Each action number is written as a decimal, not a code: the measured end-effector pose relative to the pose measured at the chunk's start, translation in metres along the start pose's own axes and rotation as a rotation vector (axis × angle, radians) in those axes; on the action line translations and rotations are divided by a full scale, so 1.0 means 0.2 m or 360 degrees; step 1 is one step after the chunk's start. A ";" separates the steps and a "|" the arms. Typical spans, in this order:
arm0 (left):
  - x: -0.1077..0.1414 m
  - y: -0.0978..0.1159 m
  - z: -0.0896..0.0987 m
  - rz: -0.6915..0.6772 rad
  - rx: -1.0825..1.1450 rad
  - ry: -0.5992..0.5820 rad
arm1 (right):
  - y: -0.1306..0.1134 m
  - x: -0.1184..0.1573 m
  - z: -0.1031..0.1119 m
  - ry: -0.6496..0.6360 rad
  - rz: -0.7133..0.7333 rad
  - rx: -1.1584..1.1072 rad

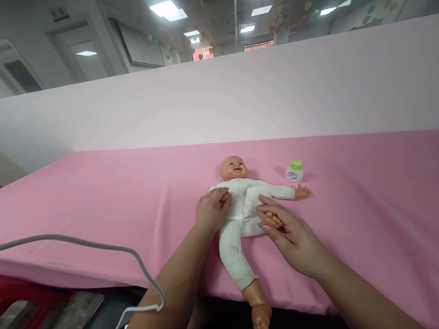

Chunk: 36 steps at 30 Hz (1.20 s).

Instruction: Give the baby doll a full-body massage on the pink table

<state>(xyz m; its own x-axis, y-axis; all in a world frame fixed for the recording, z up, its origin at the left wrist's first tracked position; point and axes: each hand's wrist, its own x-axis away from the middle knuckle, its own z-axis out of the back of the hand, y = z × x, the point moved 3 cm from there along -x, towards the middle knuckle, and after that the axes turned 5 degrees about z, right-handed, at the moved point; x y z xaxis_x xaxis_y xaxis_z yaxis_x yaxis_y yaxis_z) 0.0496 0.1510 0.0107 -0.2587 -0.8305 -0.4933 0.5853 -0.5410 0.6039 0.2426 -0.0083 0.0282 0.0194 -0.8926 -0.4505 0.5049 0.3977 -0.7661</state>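
Observation:
A baby doll [242,196] in a white cloth suit lies on its back on the pink-covered table [120,197], head away from me. My left hand [213,207] is closed around the doll's hand at the left side of its chest; small doll fingers show at my fingertips. My right hand [289,236] holds the doll's foot [271,219], with that leg bent up over its body. The doll's other leg [236,257] stretches toward me, its foot past the table's near edge. Its other arm [284,191] lies straight out to the right.
A small clear bottle with a green cap [295,171] stands right of the doll's head. A grey cable [90,245] crosses the left foreground. A red stool [19,319] is at lower left. A low white wall [236,99] backs the table.

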 end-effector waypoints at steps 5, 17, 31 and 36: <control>-0.03 -0.06 0.04 0.0349 0.0342 0.0132 | -0.04 0.08 0.05 0.0046 0.0029 -0.0170; -0.10 -0.34 0.22 0.1087 0.1008 0.0676 | -0.04 0.48 0.04 -0.0185 -0.0125 -0.0072; -0.08 -0.51 0.20 0.1266 0.0972 0.0739 | 0.01 0.52 -0.04 -0.0314 -0.0085 0.0145; -0.08 -0.37 0.20 0.0992 0.0813 0.0675 | -0.01 0.50 0.00 -0.0284 -0.0128 0.0078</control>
<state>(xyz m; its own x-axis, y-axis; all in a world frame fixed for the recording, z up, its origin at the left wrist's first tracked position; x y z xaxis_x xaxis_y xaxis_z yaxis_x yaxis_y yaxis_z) -0.0202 0.1986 -0.0002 0.3540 -0.9285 -0.1124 0.0868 -0.0870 0.9924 0.2431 -0.0979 -0.0148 0.1277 -0.9463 -0.2970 0.5521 0.3166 -0.7713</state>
